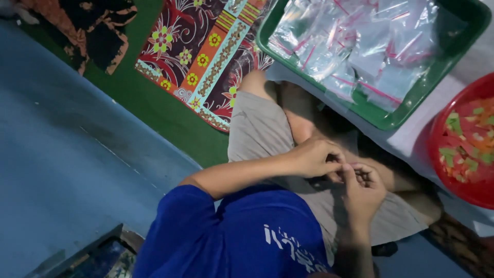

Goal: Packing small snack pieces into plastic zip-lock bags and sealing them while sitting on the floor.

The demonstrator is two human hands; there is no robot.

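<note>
the person sits cross-legged on the floor, left hand [315, 157] and right hand [363, 191] meeting over the lap, fingertips pinched together on something too small to make out, likely one of the little clear bags. the rest of the bags [360, 46] lie in the green tray [465, 41], well apart; a red bowl [440, 154] sits near the knee. best to keep the pinch tight and close to the lap.
</note>
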